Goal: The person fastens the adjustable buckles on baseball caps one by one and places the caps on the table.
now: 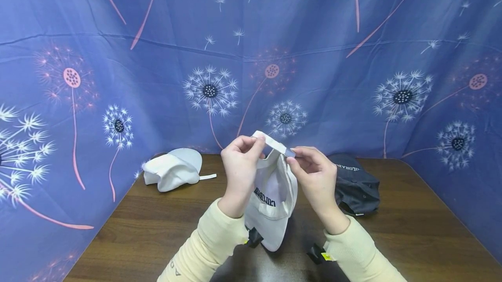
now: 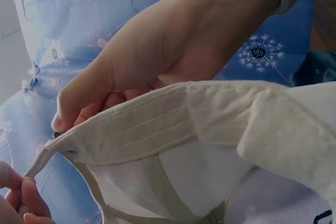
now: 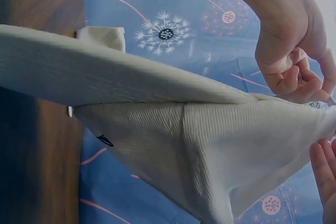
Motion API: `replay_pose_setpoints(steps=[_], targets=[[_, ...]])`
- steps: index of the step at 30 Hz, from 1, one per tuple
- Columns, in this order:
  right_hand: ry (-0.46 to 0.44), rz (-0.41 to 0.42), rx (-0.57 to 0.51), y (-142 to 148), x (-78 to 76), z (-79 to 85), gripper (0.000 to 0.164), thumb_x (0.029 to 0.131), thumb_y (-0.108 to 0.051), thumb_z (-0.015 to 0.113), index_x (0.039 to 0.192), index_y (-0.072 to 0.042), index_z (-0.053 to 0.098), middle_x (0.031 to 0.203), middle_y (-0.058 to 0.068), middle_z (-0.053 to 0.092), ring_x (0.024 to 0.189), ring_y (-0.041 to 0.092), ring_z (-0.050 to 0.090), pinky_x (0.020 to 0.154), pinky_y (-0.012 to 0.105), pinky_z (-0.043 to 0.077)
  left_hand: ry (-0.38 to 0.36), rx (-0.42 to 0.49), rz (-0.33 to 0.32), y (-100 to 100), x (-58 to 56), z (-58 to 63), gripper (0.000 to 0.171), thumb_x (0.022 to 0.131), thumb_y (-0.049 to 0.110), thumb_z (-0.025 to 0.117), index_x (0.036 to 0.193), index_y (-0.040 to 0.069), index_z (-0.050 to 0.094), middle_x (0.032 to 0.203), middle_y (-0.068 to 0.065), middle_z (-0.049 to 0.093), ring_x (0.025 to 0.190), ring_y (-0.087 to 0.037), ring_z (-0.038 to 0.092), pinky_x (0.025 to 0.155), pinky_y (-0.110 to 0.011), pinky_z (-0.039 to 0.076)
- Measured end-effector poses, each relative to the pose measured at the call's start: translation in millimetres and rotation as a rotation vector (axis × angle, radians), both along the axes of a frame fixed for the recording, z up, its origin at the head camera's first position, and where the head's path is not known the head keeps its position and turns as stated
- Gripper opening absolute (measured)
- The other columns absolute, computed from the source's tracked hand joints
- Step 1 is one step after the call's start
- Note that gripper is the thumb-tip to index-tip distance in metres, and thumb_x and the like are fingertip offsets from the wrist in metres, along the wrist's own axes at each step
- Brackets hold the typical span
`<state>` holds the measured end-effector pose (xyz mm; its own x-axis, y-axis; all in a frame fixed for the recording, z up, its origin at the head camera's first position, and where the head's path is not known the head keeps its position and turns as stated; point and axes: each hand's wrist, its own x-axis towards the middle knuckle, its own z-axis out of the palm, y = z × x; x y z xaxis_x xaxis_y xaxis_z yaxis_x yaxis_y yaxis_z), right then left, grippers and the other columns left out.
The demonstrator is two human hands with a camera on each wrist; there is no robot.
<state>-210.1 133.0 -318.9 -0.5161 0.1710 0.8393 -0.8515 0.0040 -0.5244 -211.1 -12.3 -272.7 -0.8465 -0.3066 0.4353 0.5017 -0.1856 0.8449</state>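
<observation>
Both hands hold up a white baseball cap (image 1: 269, 205) by its back strap (image 1: 272, 143). The left hand (image 1: 240, 164) pinches the strap's left part between thumb and fingers. Across from it, the right hand (image 1: 315, 177) pinches the strap's right end near the buckle. Below the hands the cap hangs with its brim down toward the person, dark lettering on its front. In the left wrist view the stitched inner band (image 2: 142, 119) is close to the camera. The right wrist view shows the brim (image 3: 115, 74) and the ribbed fabric crown (image 3: 142, 135).
Another white cap (image 1: 172, 171) lies at the table's back left, its strap sticking out to the right. A dark grey cap (image 1: 357, 186) with light lettering lies behind the right hand. A blue dandelion-print cloth (image 1: 251, 81) hangs behind the wooden table (image 1: 412, 229).
</observation>
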Motion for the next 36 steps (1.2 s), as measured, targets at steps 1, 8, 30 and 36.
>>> replay_pose_setpoints(steps=[1,8,30,36], targets=[[-0.001,-0.001,0.002,0.0,-0.1,0.0,0.021,0.072,0.019,0.068,0.093,0.017,0.063,0.090,0.009,0.068,0.073,0.009,0.067,0.068,0.020,0.054,0.001,-0.003,-0.004,0.2,0.2,-0.4,0.019,0.079,0.009,0.074,0.075,-0.008,0.065,0.060,0.003,0.061,0.045,-0.010,0.054,0.046,-0.022,0.042],[-0.008,-0.013,0.016,0.2,1.4,1.2,0.020,0.074,0.016,0.068,0.094,0.015,0.064,0.091,0.004,0.068,0.073,0.009,0.068,0.068,0.020,0.054,-0.026,0.008,-0.095,2.1,3.0,-6.8,0.021,0.081,0.013,0.073,0.079,-0.006,0.066,0.056,0.002,0.057,0.046,-0.009,0.050,0.043,-0.019,0.035],[0.052,-0.104,0.105,-7.2,17.3,11.7,0.021,0.067,0.024,0.067,0.087,0.019,0.062,0.084,0.025,0.062,0.076,0.005,0.065,0.068,0.019,0.054,-0.113,0.008,-0.216,10.6,10.9,-19.6,0.021,0.081,0.009,0.072,0.076,-0.009,0.065,0.056,0.001,0.059,0.042,-0.006,0.035,0.041,-0.018,0.027],[0.059,-0.163,0.143,-6.7,20.4,14.0,0.021,0.066,0.021,0.070,0.086,0.015,0.065,0.083,0.025,0.063,0.074,0.003,0.063,0.067,0.018,0.053,-0.119,0.008,-0.225,11.7,11.6,-22.3,0.021,0.081,0.009,0.072,0.075,-0.010,0.064,0.057,0.002,0.060,0.043,-0.006,0.036,0.041,-0.018,0.028]])
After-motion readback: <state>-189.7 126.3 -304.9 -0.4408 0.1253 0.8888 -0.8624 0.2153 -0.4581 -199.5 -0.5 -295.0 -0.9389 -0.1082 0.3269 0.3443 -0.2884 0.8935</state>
